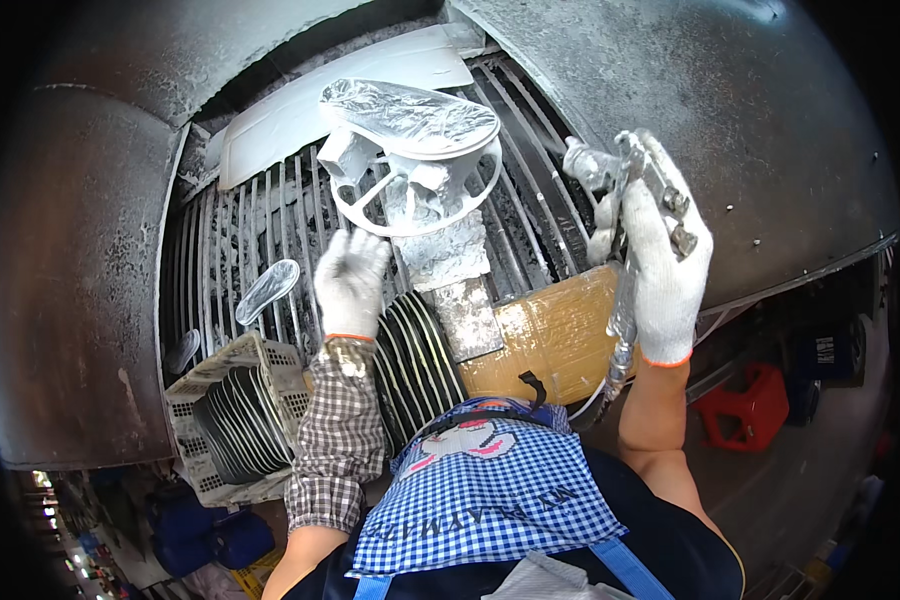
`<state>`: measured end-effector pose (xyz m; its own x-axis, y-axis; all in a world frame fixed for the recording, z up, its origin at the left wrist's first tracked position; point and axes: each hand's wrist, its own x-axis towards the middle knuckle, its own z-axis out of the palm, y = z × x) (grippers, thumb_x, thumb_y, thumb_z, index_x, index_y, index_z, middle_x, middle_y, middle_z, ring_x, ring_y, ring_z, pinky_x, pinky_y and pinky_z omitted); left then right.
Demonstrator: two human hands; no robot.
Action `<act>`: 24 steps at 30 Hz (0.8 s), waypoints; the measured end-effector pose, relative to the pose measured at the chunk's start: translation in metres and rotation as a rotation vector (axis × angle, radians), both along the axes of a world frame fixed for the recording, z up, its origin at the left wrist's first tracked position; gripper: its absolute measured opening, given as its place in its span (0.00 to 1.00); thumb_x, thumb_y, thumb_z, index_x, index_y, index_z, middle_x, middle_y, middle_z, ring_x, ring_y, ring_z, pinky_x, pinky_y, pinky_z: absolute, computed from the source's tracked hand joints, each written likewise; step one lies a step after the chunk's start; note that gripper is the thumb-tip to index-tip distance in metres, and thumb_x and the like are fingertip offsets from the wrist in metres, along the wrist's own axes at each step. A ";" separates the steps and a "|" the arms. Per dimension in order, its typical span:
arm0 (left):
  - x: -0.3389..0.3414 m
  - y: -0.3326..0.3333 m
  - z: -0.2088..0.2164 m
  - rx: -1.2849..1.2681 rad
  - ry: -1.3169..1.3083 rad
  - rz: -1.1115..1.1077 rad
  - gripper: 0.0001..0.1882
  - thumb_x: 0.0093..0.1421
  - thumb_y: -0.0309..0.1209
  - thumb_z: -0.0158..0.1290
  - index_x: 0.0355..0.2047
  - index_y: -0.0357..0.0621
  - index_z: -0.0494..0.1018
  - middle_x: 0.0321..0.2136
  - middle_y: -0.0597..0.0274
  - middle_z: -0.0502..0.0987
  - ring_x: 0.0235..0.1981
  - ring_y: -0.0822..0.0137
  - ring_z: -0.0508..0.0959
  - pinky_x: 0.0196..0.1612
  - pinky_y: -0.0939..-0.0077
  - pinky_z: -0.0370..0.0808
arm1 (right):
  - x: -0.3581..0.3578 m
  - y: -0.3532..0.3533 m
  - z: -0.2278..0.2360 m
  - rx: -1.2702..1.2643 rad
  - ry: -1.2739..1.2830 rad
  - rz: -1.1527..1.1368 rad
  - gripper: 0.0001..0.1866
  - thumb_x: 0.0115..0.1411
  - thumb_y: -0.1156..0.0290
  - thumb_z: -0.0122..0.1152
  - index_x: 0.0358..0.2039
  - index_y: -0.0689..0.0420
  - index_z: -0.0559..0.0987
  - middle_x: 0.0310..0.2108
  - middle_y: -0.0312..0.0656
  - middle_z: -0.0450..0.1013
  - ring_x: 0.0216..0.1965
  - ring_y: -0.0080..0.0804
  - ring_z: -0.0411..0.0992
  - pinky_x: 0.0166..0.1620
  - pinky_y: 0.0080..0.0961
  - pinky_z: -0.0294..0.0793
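My right hand (667, 260), in a white knit glove, is closed around a spray gun (592, 168) smeared with silver-grey coating; a hose runs down from its handle. My left hand (351, 280), gloved too, has its fingers stretched out just below the near rim of a white spoked wheel (362, 213). Whether the fingertips touch that rim I cannot tell. On top of the wheel stand lies a sole-shaped piece (410, 118) with a shiny, crinkled silver face. A coated block (348, 153) sits at its left. Beside my left forearm stands a row of black, sole-shaped pieces (417, 365).
A plastic crate (295, 385) holds more black pieces at lower left. A smaller silver-faced oval (268, 291) rests on the slatted grate (300, 215). Metal walls (760, 150) flank the grate. Brown cardboard (550, 330) lies before me; a red stool (745, 408) stands at right.
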<state>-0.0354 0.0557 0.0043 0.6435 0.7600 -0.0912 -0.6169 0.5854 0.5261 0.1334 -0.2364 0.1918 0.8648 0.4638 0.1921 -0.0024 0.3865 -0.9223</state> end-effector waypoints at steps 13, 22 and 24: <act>0.029 -0.062 0.010 -0.131 -0.009 -0.216 0.26 0.67 0.33 0.58 0.63 0.36 0.70 0.55 0.46 0.79 0.56 0.48 0.79 0.62 0.47 0.77 | -0.014 0.002 0.012 -0.078 0.000 0.094 0.27 0.73 0.74 0.59 0.71 0.67 0.69 0.34 0.38 0.79 0.30 0.16 0.73 0.35 0.15 0.75; 0.009 -0.034 -0.002 -0.106 0.009 -0.138 0.29 0.67 0.32 0.53 0.65 0.29 0.66 0.64 0.36 0.72 0.63 0.40 0.74 0.67 0.43 0.74 | -0.004 0.006 0.000 -0.069 0.020 0.127 0.27 0.74 0.75 0.58 0.71 0.66 0.69 0.35 0.39 0.79 0.32 0.16 0.74 0.35 0.15 0.77; 0.007 -0.032 0.003 -0.087 0.015 -0.129 0.30 0.68 0.33 0.53 0.66 0.29 0.65 0.65 0.36 0.71 0.64 0.40 0.74 0.67 0.43 0.74 | -0.003 0.008 -0.004 -0.047 0.030 0.161 0.27 0.74 0.74 0.58 0.71 0.66 0.69 0.36 0.39 0.79 0.32 0.16 0.75 0.35 0.15 0.77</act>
<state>-0.0284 0.0236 0.0073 0.7335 0.6597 -0.1636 -0.5256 0.7032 0.4789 0.1307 -0.2288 0.1881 0.7838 0.6046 0.1416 -0.0889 0.3349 -0.9380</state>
